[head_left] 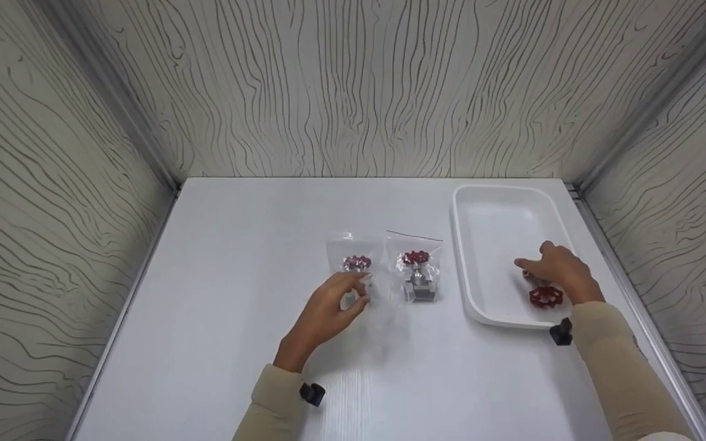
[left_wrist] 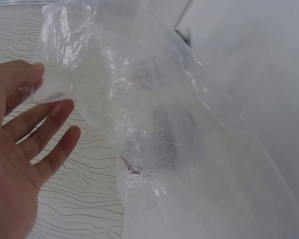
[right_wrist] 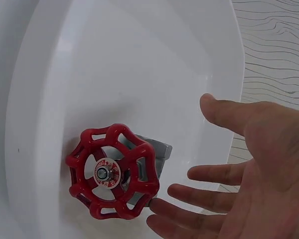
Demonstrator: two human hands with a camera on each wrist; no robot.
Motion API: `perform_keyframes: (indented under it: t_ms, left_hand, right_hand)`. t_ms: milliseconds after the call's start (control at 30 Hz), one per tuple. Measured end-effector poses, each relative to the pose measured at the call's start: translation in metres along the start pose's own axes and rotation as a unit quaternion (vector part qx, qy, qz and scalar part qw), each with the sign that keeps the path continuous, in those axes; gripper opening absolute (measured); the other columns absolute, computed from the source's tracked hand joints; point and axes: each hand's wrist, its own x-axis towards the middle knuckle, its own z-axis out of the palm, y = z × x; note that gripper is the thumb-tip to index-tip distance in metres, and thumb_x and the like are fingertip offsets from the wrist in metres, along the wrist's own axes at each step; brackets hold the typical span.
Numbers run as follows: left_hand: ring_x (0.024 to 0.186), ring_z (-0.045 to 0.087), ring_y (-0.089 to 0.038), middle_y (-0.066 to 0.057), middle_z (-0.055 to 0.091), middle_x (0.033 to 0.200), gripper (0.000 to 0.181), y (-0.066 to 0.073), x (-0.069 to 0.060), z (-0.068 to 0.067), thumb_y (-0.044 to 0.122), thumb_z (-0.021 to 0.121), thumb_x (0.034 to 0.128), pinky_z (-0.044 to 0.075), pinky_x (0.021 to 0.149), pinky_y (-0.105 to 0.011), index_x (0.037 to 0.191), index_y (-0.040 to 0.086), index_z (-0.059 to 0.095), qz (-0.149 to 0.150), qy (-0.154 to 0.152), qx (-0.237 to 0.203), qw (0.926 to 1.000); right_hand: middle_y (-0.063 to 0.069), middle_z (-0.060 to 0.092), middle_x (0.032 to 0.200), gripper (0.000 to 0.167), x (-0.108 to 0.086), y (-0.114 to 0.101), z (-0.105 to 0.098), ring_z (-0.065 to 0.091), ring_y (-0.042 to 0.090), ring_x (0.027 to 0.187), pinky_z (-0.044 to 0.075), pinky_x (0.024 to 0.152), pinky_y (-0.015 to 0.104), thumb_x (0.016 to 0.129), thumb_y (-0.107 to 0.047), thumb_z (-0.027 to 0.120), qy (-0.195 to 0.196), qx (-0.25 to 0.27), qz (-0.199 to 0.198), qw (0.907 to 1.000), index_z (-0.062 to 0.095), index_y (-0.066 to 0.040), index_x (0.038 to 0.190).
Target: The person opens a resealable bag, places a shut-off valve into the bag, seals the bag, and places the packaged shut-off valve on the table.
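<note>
My left hand (head_left: 323, 313) pinches a clear plastic zip bag (left_wrist: 104, 94) between thumb and index finger, the other fingers spread apart. In the left wrist view the bag hangs across the scene, with blurred grey shapes showing through it. My right hand (head_left: 561, 272) is over the white tray (head_left: 462, 269), its fingers extended and apart. Below and beside those fingers a gate valve (right_wrist: 112, 174) with a red handwheel and grey metal body lies in the tray. A fingertip overlaps the valve body's edge; whether they touch I cannot tell.
Two bagged valves with red handwheels lie on the white table: the left bagged valve (head_left: 357, 263), partly hidden by my left hand, and the right bagged valve (head_left: 418, 278). Wood-grain panels (head_left: 341, 92) enclose the table at the back and both sides.
</note>
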Motion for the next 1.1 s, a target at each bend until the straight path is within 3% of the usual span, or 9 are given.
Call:
perform_keyframes:
  t_ms: [267,467,567,767,933,1100]
  left_hand:
    - [0.118,0.068,-0.015,0.001,0.073,0.116,0.030,-0.001,0.000,0.001,0.017,0.074,0.1016,0.060,0.101,-0.035,0.130,0.011,0.069,-0.008,-0.002,-0.002,1.0000]
    - [0.115,0.068,-0.015,0.002,0.073,0.112,0.036,-0.003,0.000,0.001,0.019,0.074,0.1018,0.060,0.100,-0.034,0.136,0.008,0.067,-0.008,-0.005,0.001,1.0000]
    - [0.112,0.068,-0.014,0.001,0.072,0.112,0.036,-0.002,-0.001,0.001,0.019,0.074,0.1018,0.060,0.098,-0.034,0.136,0.009,0.067,-0.011,-0.005,0.001,0.9999]
    - [0.115,0.068,-0.014,0.001,0.073,0.113,0.036,-0.003,-0.001,0.001,0.018,0.075,0.1016,0.060,0.099,-0.035,0.136,0.010,0.067,-0.017,-0.005,0.002,0.9998]
    - [0.111,0.068,-0.014,0.002,0.073,0.109,0.039,-0.003,-0.001,0.001,0.018,0.074,0.1018,0.060,0.097,-0.034,0.139,0.009,0.066,-0.012,-0.004,0.001,0.9999]
    - [0.114,0.068,-0.014,-0.002,0.074,0.115,0.034,-0.003,-0.001,0.001,0.018,0.074,0.1018,0.060,0.097,-0.034,0.134,0.010,0.067,-0.014,-0.005,0.000,0.9999]
  right_hand:
    - [0.042,0.055,0.125,0.096,0.002,0.007,0.002,0.058,0.047,0.104,0.053,0.097,0.067,0.104,-0.058,0.055,-0.023,0.004,0.060,0.9979,0.035,0.026,0.145]
    - [0.033,0.057,0.110,0.086,0.001,0.010,0.011,0.057,0.041,0.097,0.055,0.085,0.054,0.104,-0.057,0.054,-0.033,0.033,0.079,0.9958,0.044,0.023,0.136]
    - [0.028,0.055,0.107,0.087,0.000,0.010,0.013,0.056,0.038,0.096,0.052,0.080,0.046,0.103,-0.058,0.056,-0.042,0.052,0.093,0.9934,0.042,0.021,0.137]
    - [0.037,0.051,0.119,0.104,0.000,0.013,0.017,0.055,0.043,0.106,0.053,0.087,0.051,0.101,-0.059,0.060,-0.063,0.069,0.116,0.9889,0.021,0.024,0.151]
    - [0.044,0.045,0.127,0.105,0.006,0.020,0.021,0.054,0.049,0.112,0.053,0.096,0.057,0.100,-0.045,0.066,-0.073,0.065,0.113,0.9888,0.008,0.025,0.154]
    - [0.044,0.047,0.124,0.099,0.012,0.024,0.023,0.056,0.048,0.108,0.055,0.092,0.055,0.092,-0.025,0.073,-0.066,0.060,0.096,0.9913,0.013,0.027,0.150]
